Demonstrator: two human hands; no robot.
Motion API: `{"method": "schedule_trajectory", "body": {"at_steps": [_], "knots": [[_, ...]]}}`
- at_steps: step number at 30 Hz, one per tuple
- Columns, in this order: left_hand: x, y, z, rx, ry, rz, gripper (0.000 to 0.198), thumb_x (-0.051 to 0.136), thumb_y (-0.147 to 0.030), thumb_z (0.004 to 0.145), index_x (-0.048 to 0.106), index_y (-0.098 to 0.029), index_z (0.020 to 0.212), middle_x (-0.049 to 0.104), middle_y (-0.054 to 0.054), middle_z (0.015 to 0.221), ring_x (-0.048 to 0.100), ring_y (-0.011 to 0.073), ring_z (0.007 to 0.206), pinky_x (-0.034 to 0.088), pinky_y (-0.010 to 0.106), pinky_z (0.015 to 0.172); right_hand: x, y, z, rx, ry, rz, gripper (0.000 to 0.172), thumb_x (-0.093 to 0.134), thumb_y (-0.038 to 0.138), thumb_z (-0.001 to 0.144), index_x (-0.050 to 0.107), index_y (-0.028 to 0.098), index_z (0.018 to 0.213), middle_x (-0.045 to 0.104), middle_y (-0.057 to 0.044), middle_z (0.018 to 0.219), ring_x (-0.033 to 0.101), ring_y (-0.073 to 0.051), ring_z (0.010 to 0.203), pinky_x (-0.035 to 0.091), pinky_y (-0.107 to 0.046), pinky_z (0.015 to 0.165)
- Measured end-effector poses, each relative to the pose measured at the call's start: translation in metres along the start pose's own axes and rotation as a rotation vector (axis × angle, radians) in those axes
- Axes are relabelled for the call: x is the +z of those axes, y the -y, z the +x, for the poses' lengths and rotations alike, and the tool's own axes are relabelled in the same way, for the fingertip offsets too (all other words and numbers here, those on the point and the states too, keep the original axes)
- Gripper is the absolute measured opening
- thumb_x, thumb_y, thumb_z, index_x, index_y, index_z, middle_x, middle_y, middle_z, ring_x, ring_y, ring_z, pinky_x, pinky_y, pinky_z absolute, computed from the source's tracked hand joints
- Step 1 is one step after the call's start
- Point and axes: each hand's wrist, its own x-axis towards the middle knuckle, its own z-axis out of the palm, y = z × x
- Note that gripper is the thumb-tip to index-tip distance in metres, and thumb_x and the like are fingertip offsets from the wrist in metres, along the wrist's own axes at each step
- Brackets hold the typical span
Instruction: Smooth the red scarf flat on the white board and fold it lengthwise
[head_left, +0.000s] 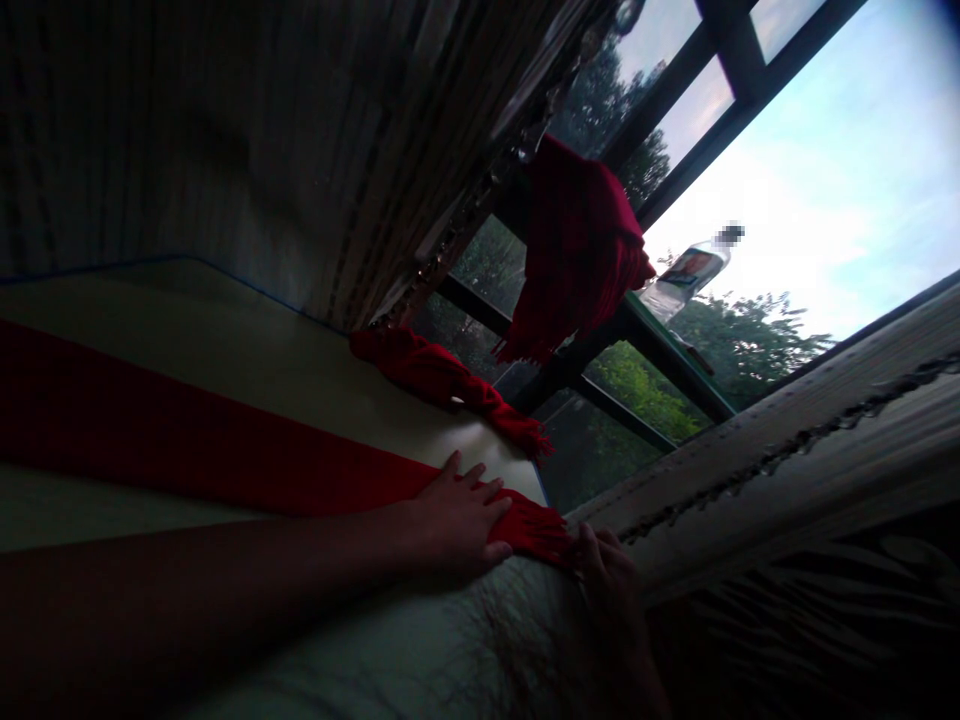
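Note:
A long red scarf lies stretched flat across a pale tabletop, its fringed end to the right. My left hand rests palm down on the scarf near the fringe, fingers spread. At the tip of the fringe is my right hand, its fingers closed around the strands; the dim light hides part of the grip. Behind them, a second red scarf lies bunched along the table's far edge. A darker red fringed cloth hangs in front of the window.
The view is strongly tilted and dim. A clear labelled bottle stands on a green ledge by the window. Striped curtains with beaded edging hang on one side, and another curtain on the other. Zebra-patterned fabric is at lower right.

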Motion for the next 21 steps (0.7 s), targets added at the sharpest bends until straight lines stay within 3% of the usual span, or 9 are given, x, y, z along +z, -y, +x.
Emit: {"method": "schedule_trajectory", "body": {"at_steps": [6, 12, 17, 21], "knots": [[-0.002, -0.001, -0.002, -0.005, 0.017, 0.023, 0.069, 0.043, -0.061, 0.102, 0.048, -0.021, 0.157, 0.041, 0.016, 0.165, 0.028, 0.0434, 0.156, 0.012, 0.071, 0.123, -0.008, -0.004, 0.001, 0.080, -0.102, -0.081, 0.057, 0.048, 0.059, 0.092, 0.075, 0.027, 0.053, 0.066, -0.007, 0.069, 0.064, -0.024, 0.061, 0.048, -0.037, 0.061], [-0.001, -0.001, -0.003, -0.003, -0.019, 0.015, 0.068, 0.043, -0.063, 0.101, 0.052, -0.022, 0.154, 0.043, 0.016, 0.164, 0.033, 0.0437, 0.153, 0.018, 0.070, 0.122, 0.006, 0.019, -0.001, -0.088, 0.044, 0.111, 0.065, 0.040, 0.073, 0.094, 0.081, 0.026, 0.075, 0.071, -0.009, 0.095, 0.072, -0.026, 0.090, 0.060, -0.037, 0.080], [0.000, -0.001, -0.001, 0.002, -0.002, 0.053, 0.068, 0.040, -0.063, 0.102, 0.050, -0.021, 0.155, 0.045, 0.016, 0.163, 0.033, 0.0426, 0.154, 0.012, 0.069, 0.124, 0.019, 0.029, -0.003, -0.183, 0.168, 0.155, 0.061, 0.043, 0.071, 0.096, 0.083, 0.027, 0.082, 0.068, -0.011, 0.133, 0.066, -0.029, 0.121, 0.055, -0.041, 0.103], [0.000, -0.001, -0.001, -0.005, 0.018, 0.050, 0.071, 0.038, -0.064, 0.102, 0.047, -0.020, 0.157, 0.042, 0.016, 0.165, 0.029, 0.0426, 0.156, 0.010, 0.069, 0.124, 0.016, 0.021, 0.000, -0.166, 0.142, 0.110, 0.056, 0.045, 0.065, 0.097, 0.084, 0.027, 0.086, 0.070, -0.012, 0.129, 0.066, -0.030, 0.123, 0.053, -0.043, 0.105]]}}
